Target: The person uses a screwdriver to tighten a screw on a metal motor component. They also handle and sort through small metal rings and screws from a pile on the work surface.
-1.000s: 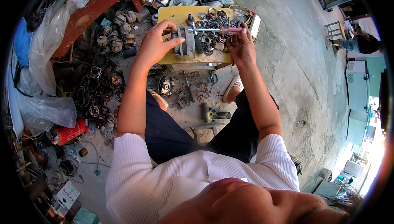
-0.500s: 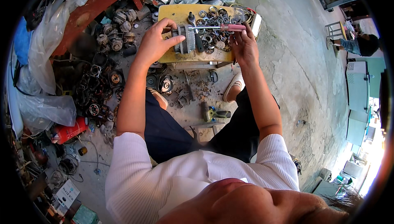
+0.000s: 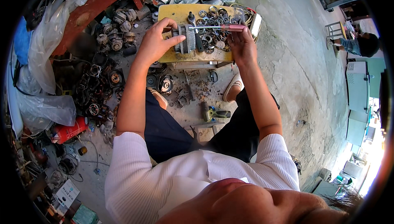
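Right hand (image 3: 244,49) shifts a bit, pinching pink-handled screwdriver (image 3: 234,27). Tip stays by ridged metal casing (image 3: 189,41), at left end of yellow table (image 3: 176,12). Left hand (image 3: 156,41) grips casing. Hands apart; screwdriver work seems same.

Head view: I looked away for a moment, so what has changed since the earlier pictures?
The right hand has shifted its grip slightly on the pink-handled screwdriver; nothing was taken up or let go. The left hand stays on the round metal part; the drill still lies on the floor.
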Available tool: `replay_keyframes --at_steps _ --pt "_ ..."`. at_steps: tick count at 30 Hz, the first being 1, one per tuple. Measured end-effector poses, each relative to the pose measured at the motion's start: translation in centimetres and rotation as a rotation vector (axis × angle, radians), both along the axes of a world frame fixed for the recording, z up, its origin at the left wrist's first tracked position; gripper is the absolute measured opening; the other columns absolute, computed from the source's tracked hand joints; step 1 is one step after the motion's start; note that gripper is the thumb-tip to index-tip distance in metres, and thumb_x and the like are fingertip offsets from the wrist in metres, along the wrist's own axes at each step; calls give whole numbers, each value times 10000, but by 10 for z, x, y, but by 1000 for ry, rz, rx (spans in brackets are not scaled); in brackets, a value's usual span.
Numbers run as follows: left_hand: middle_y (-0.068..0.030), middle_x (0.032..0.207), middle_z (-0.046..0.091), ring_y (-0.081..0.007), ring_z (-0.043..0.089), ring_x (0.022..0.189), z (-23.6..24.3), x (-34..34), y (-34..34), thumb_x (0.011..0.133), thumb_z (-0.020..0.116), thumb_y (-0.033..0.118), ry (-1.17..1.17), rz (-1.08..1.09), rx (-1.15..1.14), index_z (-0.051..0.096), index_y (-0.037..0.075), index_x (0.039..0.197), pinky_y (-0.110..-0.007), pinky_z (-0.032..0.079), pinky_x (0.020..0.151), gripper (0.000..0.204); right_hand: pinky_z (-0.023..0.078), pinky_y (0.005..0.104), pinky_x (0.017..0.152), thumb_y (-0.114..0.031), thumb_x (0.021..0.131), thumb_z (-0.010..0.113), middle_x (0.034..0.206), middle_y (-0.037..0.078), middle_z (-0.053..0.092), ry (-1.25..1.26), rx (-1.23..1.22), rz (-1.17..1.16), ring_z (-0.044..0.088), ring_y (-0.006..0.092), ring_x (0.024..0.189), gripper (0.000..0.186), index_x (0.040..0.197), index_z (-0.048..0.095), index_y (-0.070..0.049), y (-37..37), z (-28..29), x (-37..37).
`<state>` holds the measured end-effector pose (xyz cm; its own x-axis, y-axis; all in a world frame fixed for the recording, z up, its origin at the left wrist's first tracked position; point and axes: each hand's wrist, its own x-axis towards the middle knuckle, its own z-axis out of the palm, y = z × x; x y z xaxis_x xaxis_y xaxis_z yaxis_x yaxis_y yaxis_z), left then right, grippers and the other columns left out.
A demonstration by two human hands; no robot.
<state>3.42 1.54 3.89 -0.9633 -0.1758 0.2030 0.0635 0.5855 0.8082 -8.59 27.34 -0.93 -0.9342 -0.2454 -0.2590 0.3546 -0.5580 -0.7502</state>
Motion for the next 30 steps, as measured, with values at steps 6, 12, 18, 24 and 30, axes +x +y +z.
replay_keyframes --at_steps 6,12,18,24,30 --pt "-46 984 615 -233 598 950 0 1 -1 786 777 291 -9 7 -31 553 69 1003 -347 452 860 383 391 419 992 -280 1001 515 1241 0 563 3 41 -15 533 152 1159 383 1378 467 -237 -1 -2 0" --pt "-44 993 604 -210 587 1005 1 1 0 785 774 270 0 -6 13 565 67 993 -334 433 909 358 400 424 955 -250 1003 513 1218 -18 565 -38 21 -15 538 139 1134 371 1373 474 -249 -2 2 1" --pt "-48 1013 604 -216 593 1050 -3 0 0 790 774 252 -14 -1 46 562 60 998 -350 442 913 354 393 440 964 -237 1007 504 1245 -7 550 16 6 10 506 136 1168 382 1386 460 -248 3 -6 -4" --pt "-46 1025 604 -225 594 1080 -4 0 -1 794 777 253 -25 1 58 560 66 1008 -365 447 918 358 414 419 945 -235 1005 506 1276 7 543 -40 -32 -4 504 144 1185 381 1383 461 -219 0 -4 -3" --pt "-42 1011 605 -215 595 1063 -7 0 -1 791 778 256 -19 11 45 558 71 1009 -356 444 921 361 414 423 963 -285 990 538 1235 10 566 9 -3 -12 516 149 1173 384 1364 485 -216 3 -1 -5"
